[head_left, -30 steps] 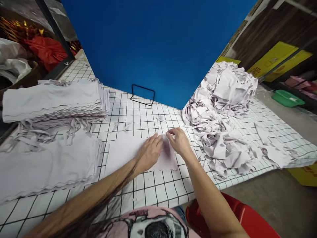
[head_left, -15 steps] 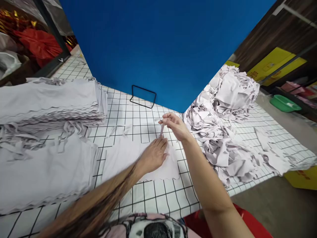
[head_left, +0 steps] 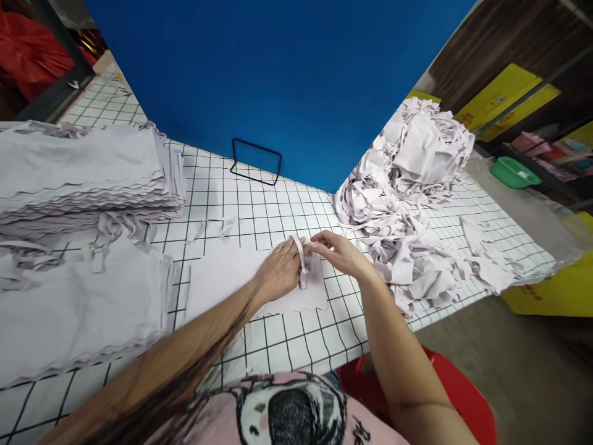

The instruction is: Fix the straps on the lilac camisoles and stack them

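A pale white garment, apparently a strappy top, is spread flat on the grid-patterned cloth in front of me. Pressed palm down on its right part is my left hand, fingers stretched out. A narrow white strap loops across those fingertips and hangs down over the garment. Beside them, my right hand pinches near the strap's upper part with thumb and index finger; the exact spot of the pinch is small and partly hidden.
Stacks of similar garments lie on the left. A heap of crumpled white fabric pieces covers the right side. A big blue panel stands at the back, with a black wire frame before it. A red stool is below right.
The strap has come down from above the garment and now lies over my left fingertips. My right hand has dropped lower, close to the left. The view has shifted somewhat.
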`<state>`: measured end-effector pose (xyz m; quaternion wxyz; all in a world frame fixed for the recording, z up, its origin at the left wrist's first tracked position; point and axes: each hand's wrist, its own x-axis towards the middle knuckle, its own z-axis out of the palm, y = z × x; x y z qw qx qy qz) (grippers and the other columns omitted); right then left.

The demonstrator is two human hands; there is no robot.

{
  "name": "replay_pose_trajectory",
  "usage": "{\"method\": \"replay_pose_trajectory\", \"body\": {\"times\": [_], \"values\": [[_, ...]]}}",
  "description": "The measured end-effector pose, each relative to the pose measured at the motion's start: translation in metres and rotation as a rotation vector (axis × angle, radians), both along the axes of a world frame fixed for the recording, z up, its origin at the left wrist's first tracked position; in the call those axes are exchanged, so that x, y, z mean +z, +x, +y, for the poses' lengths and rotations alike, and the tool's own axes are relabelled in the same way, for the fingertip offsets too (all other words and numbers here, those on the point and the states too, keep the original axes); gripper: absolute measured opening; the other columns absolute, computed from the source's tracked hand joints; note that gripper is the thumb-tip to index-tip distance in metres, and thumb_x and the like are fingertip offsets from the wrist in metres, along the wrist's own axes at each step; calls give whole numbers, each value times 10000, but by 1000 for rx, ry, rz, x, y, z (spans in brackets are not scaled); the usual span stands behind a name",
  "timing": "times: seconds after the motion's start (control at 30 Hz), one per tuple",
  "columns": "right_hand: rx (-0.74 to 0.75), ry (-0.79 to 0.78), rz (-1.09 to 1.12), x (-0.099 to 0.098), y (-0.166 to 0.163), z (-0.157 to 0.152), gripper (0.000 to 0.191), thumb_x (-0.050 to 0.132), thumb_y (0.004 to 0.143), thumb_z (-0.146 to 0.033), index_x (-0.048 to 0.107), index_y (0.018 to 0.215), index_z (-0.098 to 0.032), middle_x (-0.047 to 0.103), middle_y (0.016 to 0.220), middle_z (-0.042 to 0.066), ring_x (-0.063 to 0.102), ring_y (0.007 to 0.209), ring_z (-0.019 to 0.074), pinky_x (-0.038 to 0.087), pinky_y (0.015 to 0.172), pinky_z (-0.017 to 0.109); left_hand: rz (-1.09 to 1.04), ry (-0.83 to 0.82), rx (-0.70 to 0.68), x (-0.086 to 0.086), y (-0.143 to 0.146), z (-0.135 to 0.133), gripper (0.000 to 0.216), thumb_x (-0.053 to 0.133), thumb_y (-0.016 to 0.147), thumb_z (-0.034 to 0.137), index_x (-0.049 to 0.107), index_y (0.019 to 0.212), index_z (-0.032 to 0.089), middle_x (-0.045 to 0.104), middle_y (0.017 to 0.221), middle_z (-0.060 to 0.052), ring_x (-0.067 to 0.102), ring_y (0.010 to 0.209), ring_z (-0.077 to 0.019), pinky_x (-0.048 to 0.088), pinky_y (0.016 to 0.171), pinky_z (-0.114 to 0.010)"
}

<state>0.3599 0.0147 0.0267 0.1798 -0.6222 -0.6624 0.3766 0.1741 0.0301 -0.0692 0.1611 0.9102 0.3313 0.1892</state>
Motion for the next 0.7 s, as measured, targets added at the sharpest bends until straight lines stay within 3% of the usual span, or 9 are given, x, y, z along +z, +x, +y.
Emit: {"method": "replay_pose_trajectory", "body": {"times": [0.13,0.23,0.4,0.53,0.7], "values": [[-60,-25,-43,-26,-20,21,330,626,818,-516,582,763,-193,635,728,13,554,668,152,421,628,290,11,6,18,6,-1,-1,394,411,917,220,581,1241,73,482,1458,-188,284,1458,-329,279,1198,-477],[-47,-33,-1,-30,-28,20,292,587,849,-409,496,663,-203,538,624,-14,492,602,134,386,593,282,27,23,12,14,-3,-4,451,297,960,237,581,1227,10,468,1464,-190,268,1455,-338,264,1200,-449],[176,-156,254,-7,-9,-6,276,550,905,-421,623,770,-191,617,770,18,572,752,158,459,721,302,33,23,15,18,-3,-5,444,305,987,252,507,1338,71,311,1567,-170,263,1452,-358,296,1172,-472],[289,-147,224,16,19,-32,331,522,940,-457,714,882,-193,586,807,17,535,766,143,452,736,292,56,3,16,7,0,-1,443,441,971,317,493,1371,134,303,1573,-179,247,1463,-368,312,1155,-529],[381,-225,327,23,36,-51,336,561,925,-464,746,953,-185,619,906,51,569,801,152,477,776,318,76,-13,31,3,1,1,454,454,963,340,507,1366,138,268,1595,-155,224,1473,-361,271,1173,-524]]}}
